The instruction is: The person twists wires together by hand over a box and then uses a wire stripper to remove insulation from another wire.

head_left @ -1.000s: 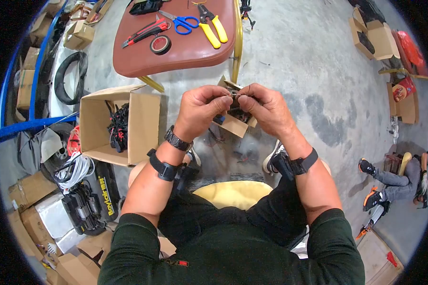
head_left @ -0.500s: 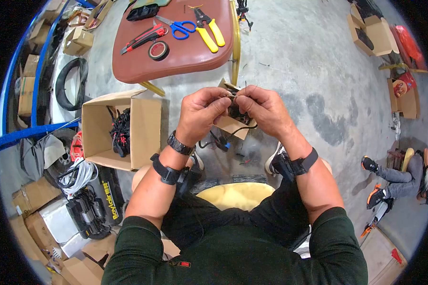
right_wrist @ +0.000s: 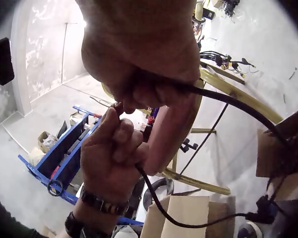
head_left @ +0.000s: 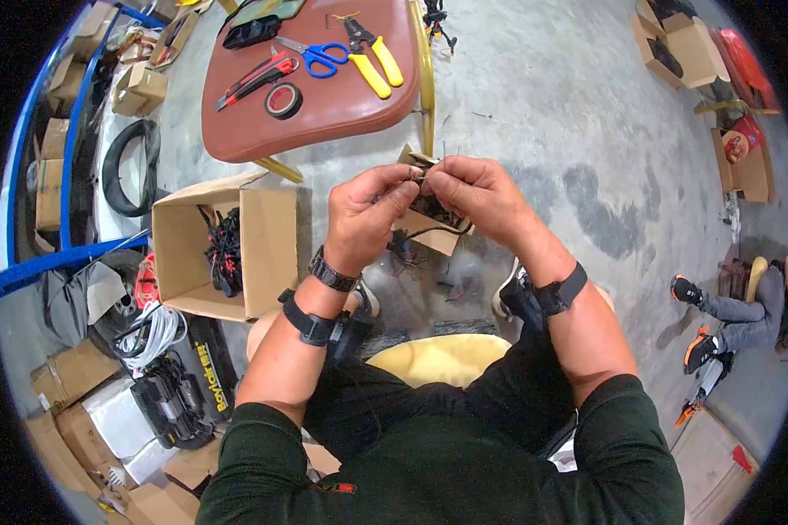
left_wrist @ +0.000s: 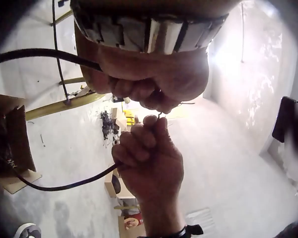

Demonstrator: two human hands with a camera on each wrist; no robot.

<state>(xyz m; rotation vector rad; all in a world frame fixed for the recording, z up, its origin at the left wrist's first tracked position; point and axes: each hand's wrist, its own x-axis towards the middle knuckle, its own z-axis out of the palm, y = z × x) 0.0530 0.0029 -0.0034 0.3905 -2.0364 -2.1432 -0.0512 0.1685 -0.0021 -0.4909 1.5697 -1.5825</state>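
Above the grey concrete floor [head_left: 534, 109], my left grip [head_left: 359, 214] and right grip [head_left: 486, 201] sit slightly closer than a second ago, both pinching narrowly at fine wire [left_wrist: 160, 115] between them, black cable [left_wrist: 54, 189] trailing from each, which I judge means two ends are being worked together.

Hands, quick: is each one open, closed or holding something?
Left hand: closed, holding one length of dark cable.
Right hand: closed, holding another length of dark cable.

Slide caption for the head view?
Left hand and right hand pinch fine wire before a brown seat bearing blue-handled scissors.
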